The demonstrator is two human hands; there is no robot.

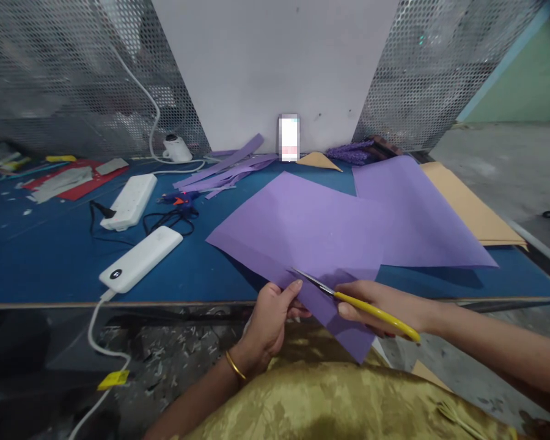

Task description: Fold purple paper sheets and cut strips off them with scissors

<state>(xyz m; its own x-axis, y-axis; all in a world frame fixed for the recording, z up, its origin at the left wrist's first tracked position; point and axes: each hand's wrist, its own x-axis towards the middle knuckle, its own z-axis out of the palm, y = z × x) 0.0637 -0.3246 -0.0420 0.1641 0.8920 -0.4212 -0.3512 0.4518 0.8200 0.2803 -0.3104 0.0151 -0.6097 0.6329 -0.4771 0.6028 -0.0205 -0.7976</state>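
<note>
A large purple paper sheet [297, 226] lies over the table's front edge, its lower corner hanging down toward my lap. My left hand [270, 318] pinches the sheet's near edge between thumb and fingers. In my right hand [366, 305] is a pair of scissors [371, 313] with yellow handles, the fingers closed around them. The blades lie at the sheet, their tips pointing left just above my left thumb. How far the blades are apart is hard to make out. A second purple sheet [417, 220] lies to the right, partly under the first.
Tan paper [467, 208] lies at the right. Purple strips [229, 171] and a phone [288, 137] are at the back. A blue glue gun [181, 198], white power strip [131, 200] and white power bank [142, 260] with trailing cables occupy the left. The front edge [96, 304] borders my lap.
</note>
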